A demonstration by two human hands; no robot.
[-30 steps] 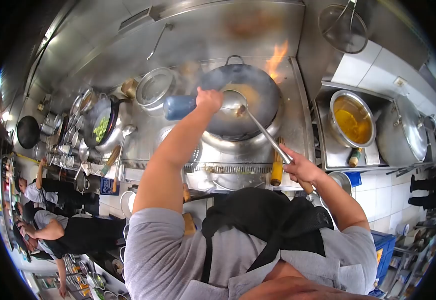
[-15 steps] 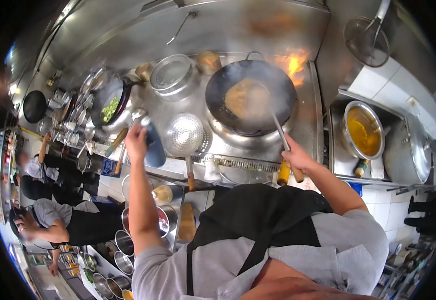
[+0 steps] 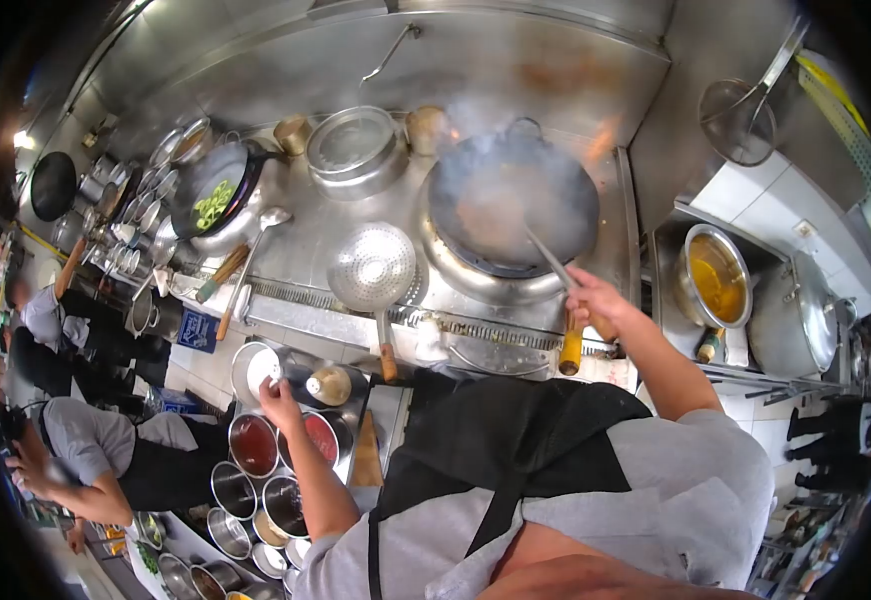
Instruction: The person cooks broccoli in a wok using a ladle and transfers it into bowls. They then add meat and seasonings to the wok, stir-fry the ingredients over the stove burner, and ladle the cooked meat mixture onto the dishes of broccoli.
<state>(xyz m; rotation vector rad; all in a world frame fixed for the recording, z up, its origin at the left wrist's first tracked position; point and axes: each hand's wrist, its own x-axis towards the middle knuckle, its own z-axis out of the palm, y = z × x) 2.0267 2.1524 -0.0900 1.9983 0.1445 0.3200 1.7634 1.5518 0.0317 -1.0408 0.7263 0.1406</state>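
My right hand point(image 3: 598, 302) grips the handle of a metal ladle point(image 3: 550, 254), which slants down into a dark wok point(image 3: 571, 205). Smoke hides the ladle's bowl and blurs the brownish contents. Low at the left, my left hand point(image 3: 281, 402) has its fingers drawn together at the edge of a round white thing point(image 3: 264, 368), whose form is unclear. Just right of that hand stands a bottle with a beige top point(image 3: 330, 385). The blue bottle is not recognisable.
A perforated skimmer point(image 3: 373, 268) lies left of the wok, below a lidded pot point(image 3: 353, 150). Further left, another wok point(image 3: 196, 190) holds green pieces. A bowl of yellow liquid point(image 3: 716, 276) stands right. Metal containers point(image 3: 234, 490) fill the lower left, near people point(image 3: 91, 440). Flame flickers behind the wok.
My left hand has moved from above the wok, carrying the blue bottle left, then down to the containers. My right hand stays on the ladle. Smoke over the wok has thickened, and the view has shifted.
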